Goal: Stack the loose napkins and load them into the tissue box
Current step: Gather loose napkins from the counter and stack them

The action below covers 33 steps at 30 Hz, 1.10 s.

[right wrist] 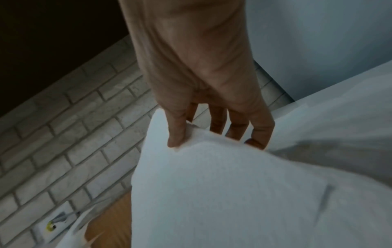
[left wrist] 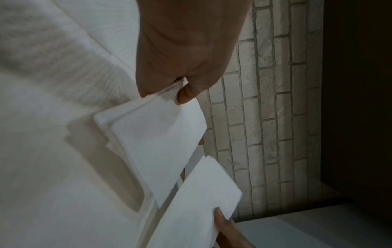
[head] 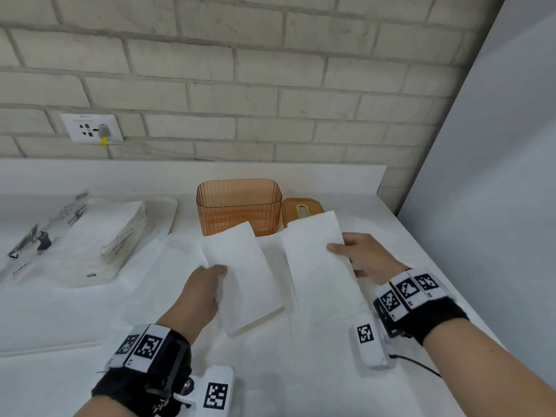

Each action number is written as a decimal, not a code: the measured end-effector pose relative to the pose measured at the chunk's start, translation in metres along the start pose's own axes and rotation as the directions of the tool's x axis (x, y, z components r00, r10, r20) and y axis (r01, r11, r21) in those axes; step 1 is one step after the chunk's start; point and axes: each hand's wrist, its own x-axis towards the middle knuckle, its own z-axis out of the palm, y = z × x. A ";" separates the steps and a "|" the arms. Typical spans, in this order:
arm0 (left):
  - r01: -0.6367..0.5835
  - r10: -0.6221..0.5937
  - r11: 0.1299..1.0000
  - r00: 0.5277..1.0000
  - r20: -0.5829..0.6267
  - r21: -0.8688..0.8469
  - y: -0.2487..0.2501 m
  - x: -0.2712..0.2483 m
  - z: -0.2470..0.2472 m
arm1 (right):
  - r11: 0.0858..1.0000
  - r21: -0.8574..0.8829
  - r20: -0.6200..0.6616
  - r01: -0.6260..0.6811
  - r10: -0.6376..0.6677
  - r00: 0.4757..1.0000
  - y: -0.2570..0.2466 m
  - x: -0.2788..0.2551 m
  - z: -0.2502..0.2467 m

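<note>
My left hand (head: 207, 284) pinches the left edge of a small stack of folded white napkins (head: 245, 278), thumb on top; the same stack (left wrist: 157, 139) shows under my thumb in the left wrist view. My right hand (head: 358, 254) grips the right edge of another folded white napkin (head: 316, 266), lifted and tilted beside the stack; the napkin (right wrist: 222, 193) fills the right wrist view below my fingers (right wrist: 176, 134). Behind both stands the empty ribbed orange tissue box (head: 239, 206), open at the top. Its orange lid (head: 301, 209), with a slot, lies to the box's right, partly hidden by the napkin.
White cloth or paper (head: 168, 266) covers the counter under my hands. A plastic pack of napkins (head: 90, 242) lies on a white tray (head: 173, 212) at the left. A brick wall with a socket (head: 91, 127) runs behind; a grey panel (head: 496, 176) closes the right side.
</note>
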 end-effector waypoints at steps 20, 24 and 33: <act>0.002 -0.002 1.000 1.000 -0.017 0.014 -0.002 0.006 0.009 | 0.921 0.379 -0.238 0.096 -0.003 0.971 -0.035 0.041 -0.030; 0.007 -0.007 1.000 1.000 -0.017 0.010 -0.003 0.004 0.010 | 0.821 0.567 -0.151 0.064 0.028 0.988 -0.043 0.041 -0.038; -0.016 0.015 0.999 1.000 0.025 0.041 0.005 0.003 0.017 | 0.957 0.212 -0.257 -0.196 0.249 0.934 0.031 -0.003 -0.004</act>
